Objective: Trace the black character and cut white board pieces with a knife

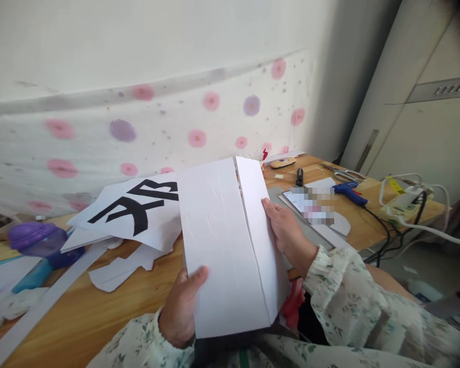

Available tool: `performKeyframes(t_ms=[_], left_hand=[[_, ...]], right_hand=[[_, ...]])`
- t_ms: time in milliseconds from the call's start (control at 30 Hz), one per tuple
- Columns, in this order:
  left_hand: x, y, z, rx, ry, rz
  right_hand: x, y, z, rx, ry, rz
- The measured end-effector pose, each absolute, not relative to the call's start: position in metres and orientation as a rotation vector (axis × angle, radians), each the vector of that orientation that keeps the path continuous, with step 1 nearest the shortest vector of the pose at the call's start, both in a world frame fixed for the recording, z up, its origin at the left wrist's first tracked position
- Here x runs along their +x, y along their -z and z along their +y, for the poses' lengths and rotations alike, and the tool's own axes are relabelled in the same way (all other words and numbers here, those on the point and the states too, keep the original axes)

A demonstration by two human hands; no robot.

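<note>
A folded sheet of white cardboard (pixel 218 245) is held up between my two hands, above the front edge of the table. Its left panel is wide and carries several thin curved scored lines; a narrower right panel (pixel 260 225) is folded along its side, with a narrow gap between the two. My left hand (pixel 184 301) grips the lower left edge, thumb on the front face. Around the right edge my right hand (pixel 287 230) is closed, its thumb also on the front. The other fingers of both hands are hidden behind the cardboard.
Left of the cardboard lie white papers with black shapes (pixel 138 204), paper scraps and a purple-lidded container (pixel 34 237). To the right are a phone (pixel 306 207), a blue glue gun (pixel 350 193), scissors (pixel 341 173), a box cutter (pixel 299 177) and a cabled power strip (pixel 406 202).
</note>
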State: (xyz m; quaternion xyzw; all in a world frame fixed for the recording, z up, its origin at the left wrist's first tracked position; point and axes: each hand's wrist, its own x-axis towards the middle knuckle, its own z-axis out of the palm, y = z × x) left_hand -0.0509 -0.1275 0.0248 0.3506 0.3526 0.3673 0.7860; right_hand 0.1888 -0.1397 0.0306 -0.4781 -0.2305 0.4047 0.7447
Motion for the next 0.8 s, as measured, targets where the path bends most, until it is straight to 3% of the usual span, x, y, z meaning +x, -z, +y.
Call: performKeyframes(t_ms=[300,467,667,800], left_hand=[[-0.047,-0.023,-0.129,0.762,-0.855,0.787],[-0.061,-0.028,-0.113,0.708,-1.191,0.878],[-0.065,-0.040,-0.101,0.711,-1.234,0.871],[-0.058,-0.046,-0.100,0.696,-1.234,0.876]], right_hand=[[0.201,-0.031,-0.138,-1.146,-0.731,-0.508],[0.241,-0.033,-0.140,-1.204,-0.487,-0.289],[0.257,-0.034,-0.133,-1.367,-0.770,-0.530],[0.262,-0.033,-0.103,-1.439,-0.743,-0.583]])
